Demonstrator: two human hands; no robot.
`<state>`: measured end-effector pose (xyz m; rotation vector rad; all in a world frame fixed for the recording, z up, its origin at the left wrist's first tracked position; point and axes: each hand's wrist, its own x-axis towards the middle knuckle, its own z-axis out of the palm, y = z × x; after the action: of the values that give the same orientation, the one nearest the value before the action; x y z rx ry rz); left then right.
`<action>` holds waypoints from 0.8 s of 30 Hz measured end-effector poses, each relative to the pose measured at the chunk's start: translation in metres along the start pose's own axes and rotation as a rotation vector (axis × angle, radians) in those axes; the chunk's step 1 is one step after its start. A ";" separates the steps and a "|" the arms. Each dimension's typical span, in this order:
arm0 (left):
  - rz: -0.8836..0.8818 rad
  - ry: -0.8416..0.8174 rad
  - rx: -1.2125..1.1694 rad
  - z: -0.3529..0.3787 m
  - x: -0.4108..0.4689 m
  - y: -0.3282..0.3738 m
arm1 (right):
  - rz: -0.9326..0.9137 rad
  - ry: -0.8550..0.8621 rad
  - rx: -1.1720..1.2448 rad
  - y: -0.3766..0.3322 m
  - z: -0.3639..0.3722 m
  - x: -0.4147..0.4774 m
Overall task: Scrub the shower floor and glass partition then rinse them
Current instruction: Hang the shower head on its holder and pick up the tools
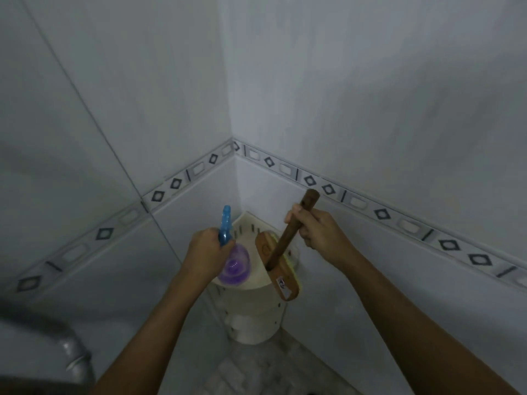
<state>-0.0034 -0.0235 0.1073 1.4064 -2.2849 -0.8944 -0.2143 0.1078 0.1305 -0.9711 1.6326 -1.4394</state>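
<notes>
My left hand (pixel 206 246) grips a spray bottle (pixel 234 260) with a blue trigger head and purple liquid, held over the top tier of a white corner shelf (pixel 258 303). My right hand (pixel 316 228) grips the brown wooden handle of a scrub brush (pixel 278 266). The brush's wooden head with yellowish bristles hangs just above the shelf's top tier. Both hands are side by side in the tiled corner. No glass partition shows in this view.
Two white tiled walls with a diamond-pattern border strip (pixel 379 213) meet behind the shelf. Grey mosaic floor tiles (pixel 256 372) lie below. A grey metal pipe (pixel 71 354) curves in at the lower left.
</notes>
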 end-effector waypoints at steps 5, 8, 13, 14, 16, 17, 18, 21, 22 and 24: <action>-0.143 0.039 0.020 0.007 0.003 -0.013 | 0.112 -0.116 -0.052 0.013 0.022 0.051; -0.208 0.054 0.008 0.014 0.004 -0.020 | 0.159 -0.165 -0.092 0.022 0.034 0.072; -0.256 0.077 0.029 0.025 0.010 -0.026 | 0.185 -0.207 -0.092 0.033 0.043 0.088; -0.264 0.078 0.037 0.026 0.011 -0.026 | 0.187 -0.209 -0.102 0.033 0.043 0.089; -0.284 0.081 0.040 0.029 0.014 -0.027 | 0.188 -0.221 -0.117 0.033 0.044 0.094; -0.296 0.081 0.033 0.030 0.015 -0.028 | 0.187 -0.233 -0.122 0.034 0.043 0.096; -0.302 0.078 0.027 0.031 0.016 -0.028 | 0.185 -0.244 -0.127 0.035 0.042 0.098; -0.318 0.075 0.021 0.035 0.018 -0.026 | 0.183 -0.253 -0.129 0.042 0.040 0.104; -0.326 0.074 0.021 0.036 0.019 -0.026 | 0.186 -0.246 -0.122 0.044 0.039 0.106; -0.340 0.072 0.026 0.037 0.020 -0.025 | 0.183 -0.238 -0.109 0.046 0.039 0.110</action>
<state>-0.0160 -0.0367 0.0617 1.8428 -2.0453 -0.8929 -0.2304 -0.0040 0.0759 -0.9851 1.5905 -1.0796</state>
